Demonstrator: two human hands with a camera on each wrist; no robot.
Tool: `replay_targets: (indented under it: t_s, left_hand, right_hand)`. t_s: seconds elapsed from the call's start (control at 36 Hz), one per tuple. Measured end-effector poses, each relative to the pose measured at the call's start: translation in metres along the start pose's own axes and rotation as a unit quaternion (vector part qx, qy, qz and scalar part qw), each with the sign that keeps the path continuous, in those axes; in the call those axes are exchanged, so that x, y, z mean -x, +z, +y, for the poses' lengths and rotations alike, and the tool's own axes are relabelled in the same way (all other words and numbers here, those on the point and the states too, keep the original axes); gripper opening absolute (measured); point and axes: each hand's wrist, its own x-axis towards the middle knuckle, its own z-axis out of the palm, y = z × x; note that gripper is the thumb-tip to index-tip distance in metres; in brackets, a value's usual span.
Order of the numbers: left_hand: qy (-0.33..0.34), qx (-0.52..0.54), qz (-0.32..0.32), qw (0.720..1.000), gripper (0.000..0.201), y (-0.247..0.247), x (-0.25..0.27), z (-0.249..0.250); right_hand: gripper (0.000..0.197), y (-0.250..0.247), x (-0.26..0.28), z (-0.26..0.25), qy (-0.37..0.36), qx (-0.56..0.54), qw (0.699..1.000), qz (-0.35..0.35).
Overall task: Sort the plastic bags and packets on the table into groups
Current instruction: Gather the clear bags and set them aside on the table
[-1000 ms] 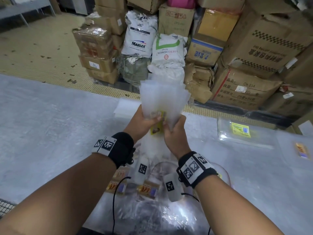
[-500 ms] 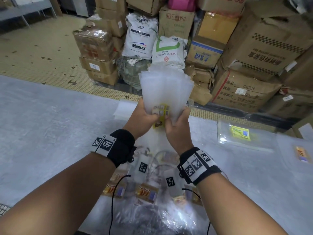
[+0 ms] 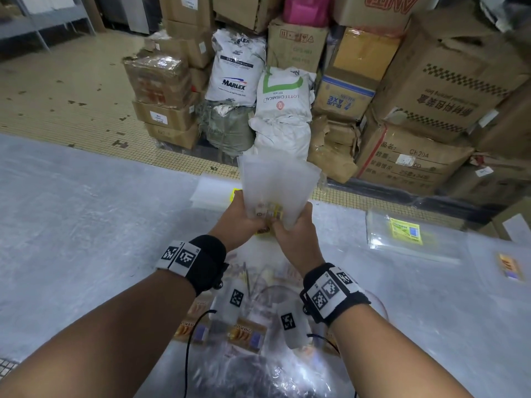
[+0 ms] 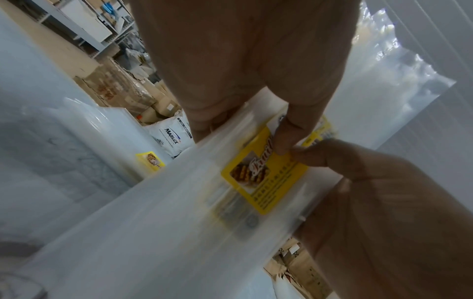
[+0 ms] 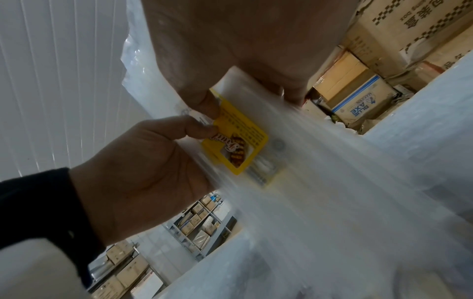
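Note:
A fanned bundle of clear plastic bags (image 3: 278, 179) with small yellow labels (image 3: 271, 211) stands upright above the table, held by both hands at its lower end. My left hand (image 3: 242, 222) grips the left side and my right hand (image 3: 296, 228) grips the right. In the left wrist view the left hand (image 4: 256, 85) pinches the bags with its thumb on a yellow label (image 4: 263, 178), and the right hand (image 4: 384, 202) holds them beside it. In the right wrist view the right hand (image 5: 243, 60) and the left hand (image 5: 143, 161) pinch the same label (image 5: 243, 145).
A loose pile of clear packets with orange labels (image 3: 244, 334) lies under my wrists. A flat stack of bags with a yellow label (image 3: 402, 234) lies to the right, and another packet (image 3: 510, 265) lies at the far right. More clear bags (image 3: 212, 191) sit at the table's far edge. Boxes and sacks (image 3: 235, 70) stand beyond.
The bundle rose a little, then came back down toward the table. Both hands have kept their hold, and the fan of bags looks slightly narrower.

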Motion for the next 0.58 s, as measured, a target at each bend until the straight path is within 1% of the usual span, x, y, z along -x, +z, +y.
replay_targets:
  t_s: [0.14,0.28,0.33,0.42,0.47,0.53,0.58]
  left_hand:
    - [-0.007,-0.021,-0.017,1.000,0.063,-0.002,-0.001,0.004]
    - [-0.012,-0.024,-0.036,0.999,0.073,0.002,0.009,-0.002]
    - [-0.015,-0.023,-0.027,0.999,0.071,0.004,0.012,-0.001]
    - [-0.001,-0.025,-0.005,1.000,0.058,0.006,0.012,0.007]
    - [0.018,-0.026,0.014,0.999,0.054,0.006,0.009,0.016]
    - [0.047,-0.027,0.037,0.998,0.054,0.006,0.007,0.027]
    - [0.076,-0.032,0.046,0.996,0.056,0.006,0.006,0.036]
  right_hand:
    - [0.042,-0.003,-0.004,0.002,0.016,0.004,1.000,0.004]
    - [0.040,0.002,0.000,0.012,0.038,0.008,0.999,-0.026]
    - [0.036,0.004,0.002,0.011,0.036,0.006,0.999,-0.029]
    - [0.031,0.002,-0.001,0.006,0.018,0.012,1.000,-0.019]
    - [0.031,-0.001,-0.005,-0.001,-0.011,0.015,1.000,-0.005]
    - [0.033,-0.004,-0.010,-0.008,-0.039,0.011,0.999,0.010]
    - [0.035,-0.008,-0.015,-0.015,-0.065,0.004,0.998,0.024]
